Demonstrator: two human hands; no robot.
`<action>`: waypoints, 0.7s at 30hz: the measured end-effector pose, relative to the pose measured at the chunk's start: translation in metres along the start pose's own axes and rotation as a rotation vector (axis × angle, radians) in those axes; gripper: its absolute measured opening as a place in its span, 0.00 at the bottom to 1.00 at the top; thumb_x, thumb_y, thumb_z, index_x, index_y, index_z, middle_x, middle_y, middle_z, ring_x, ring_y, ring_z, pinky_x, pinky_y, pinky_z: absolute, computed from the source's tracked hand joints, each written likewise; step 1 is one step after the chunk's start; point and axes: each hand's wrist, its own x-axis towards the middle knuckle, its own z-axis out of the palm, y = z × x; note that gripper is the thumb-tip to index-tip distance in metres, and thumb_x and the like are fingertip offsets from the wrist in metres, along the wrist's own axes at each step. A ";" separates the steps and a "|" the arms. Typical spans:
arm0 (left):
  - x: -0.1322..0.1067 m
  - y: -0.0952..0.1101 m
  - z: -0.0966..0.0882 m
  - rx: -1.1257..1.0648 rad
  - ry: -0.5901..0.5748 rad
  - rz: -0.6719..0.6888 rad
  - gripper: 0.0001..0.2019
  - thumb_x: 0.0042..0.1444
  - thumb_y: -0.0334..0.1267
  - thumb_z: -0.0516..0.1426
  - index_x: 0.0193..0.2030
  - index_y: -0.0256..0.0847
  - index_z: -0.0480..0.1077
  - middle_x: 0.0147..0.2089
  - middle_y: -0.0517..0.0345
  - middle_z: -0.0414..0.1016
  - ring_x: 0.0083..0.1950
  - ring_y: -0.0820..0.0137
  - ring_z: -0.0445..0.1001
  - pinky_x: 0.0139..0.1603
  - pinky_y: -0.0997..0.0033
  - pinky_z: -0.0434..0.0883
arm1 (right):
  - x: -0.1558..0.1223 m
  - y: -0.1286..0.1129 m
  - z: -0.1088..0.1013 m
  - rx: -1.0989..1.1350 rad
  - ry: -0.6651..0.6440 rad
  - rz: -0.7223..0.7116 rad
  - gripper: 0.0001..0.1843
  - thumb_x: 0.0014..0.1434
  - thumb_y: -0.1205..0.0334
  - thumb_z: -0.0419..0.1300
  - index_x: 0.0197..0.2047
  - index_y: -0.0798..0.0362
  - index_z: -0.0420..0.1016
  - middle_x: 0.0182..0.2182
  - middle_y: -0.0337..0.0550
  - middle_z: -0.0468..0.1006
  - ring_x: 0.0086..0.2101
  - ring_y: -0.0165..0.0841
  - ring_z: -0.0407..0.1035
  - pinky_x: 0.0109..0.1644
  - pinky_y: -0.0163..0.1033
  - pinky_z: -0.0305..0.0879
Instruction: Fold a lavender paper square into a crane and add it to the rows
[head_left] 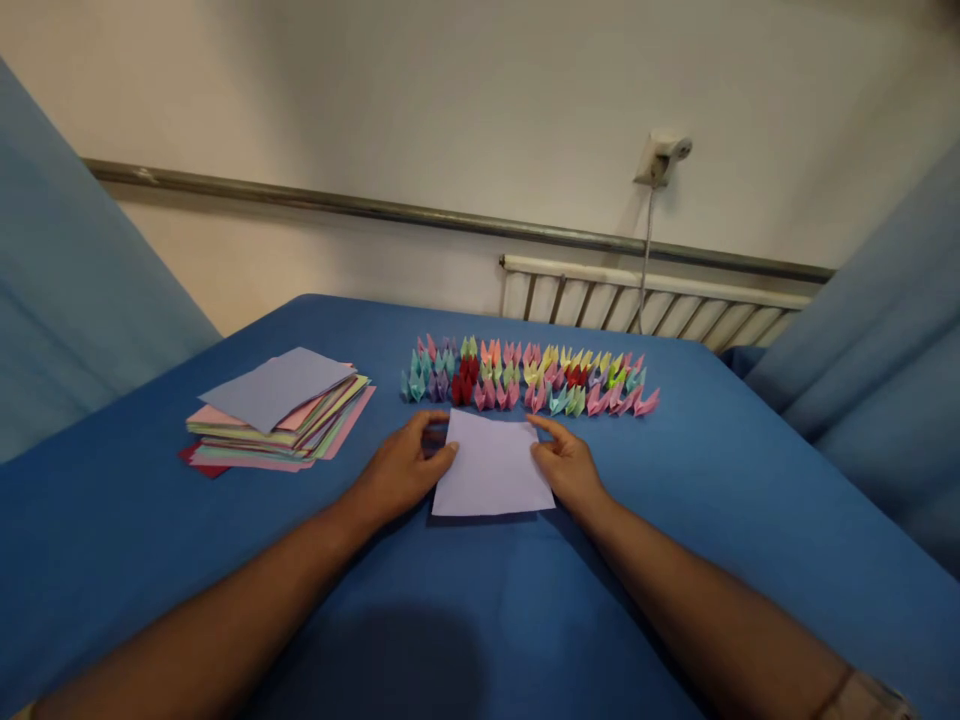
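Note:
A square sheet of lavender paper point(493, 468) is held just above the blue cloth, its near edge casting a thin shadow. My left hand point(409, 458) grips its left edge, thumb on top and fingers behind. On the opposite edge my right hand point(568, 462) pinches the sheet the same way, with the index finger near the far corner. Beyond the sheet stand rows of small folded paper cranes point(525, 378) in pink, red, yellow, green, blue and purple. The sheet looks flat, with no clear crease.
To the left lies a stack of coloured paper point(277, 425), a lavender sheet askew on top. Blue cloth point(675, 480) covers the table. Behind it are a wall rail point(375, 208), a radiator point(600, 295) and a socket with a plugged cord point(660, 160). Blue curtains point(75, 280) hang on both sides.

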 end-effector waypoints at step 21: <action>-0.008 -0.002 0.016 0.260 -0.281 0.170 0.18 0.58 0.38 0.52 0.55 0.41 0.68 0.45 0.54 0.78 0.44 0.64 0.77 0.45 0.67 0.70 | 0.026 -0.014 -0.051 -0.626 0.036 -0.094 0.09 0.57 0.62 0.54 0.35 0.54 0.75 0.31 0.42 0.77 0.32 0.33 0.70 0.37 0.36 0.65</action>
